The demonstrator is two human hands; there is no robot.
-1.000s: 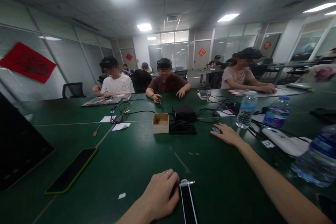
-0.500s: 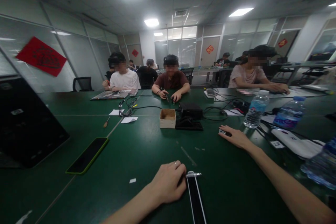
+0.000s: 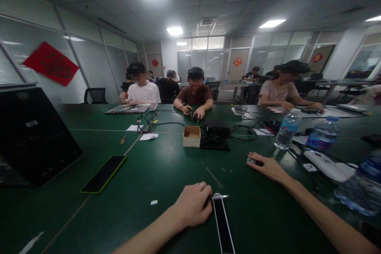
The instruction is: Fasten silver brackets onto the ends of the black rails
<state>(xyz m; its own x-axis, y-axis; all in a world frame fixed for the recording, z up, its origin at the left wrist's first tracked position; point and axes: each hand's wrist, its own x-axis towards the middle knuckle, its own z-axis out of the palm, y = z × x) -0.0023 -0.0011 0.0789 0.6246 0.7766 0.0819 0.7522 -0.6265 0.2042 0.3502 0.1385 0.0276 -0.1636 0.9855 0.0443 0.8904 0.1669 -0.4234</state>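
Note:
My left hand [image 3: 193,204], a ring on one finger, rests curled on the green table [image 3: 166,166] against the top end of a long black strip with white edges [image 3: 223,226], and a small metal piece [image 3: 219,197] sticks out there. My right hand [image 3: 268,165] lies stretched out flat to the right, fingers over a small dark and white object [image 3: 251,161]. Whether the fingers grip that object is unclear.
A green-cased phone [image 3: 104,174] lies at left beside a black laptop lid [image 3: 32,135]. A small cardboard box [image 3: 191,136], a black device [image 3: 216,129] with cables and water bottles [image 3: 287,128] stand ahead. Several people sit at the far side. Paper scraps dot the table.
The view has shifted, so the laptop at left shows more. My right hand has drawn slightly back toward me with the small object under it. My left hand stays on the strip.

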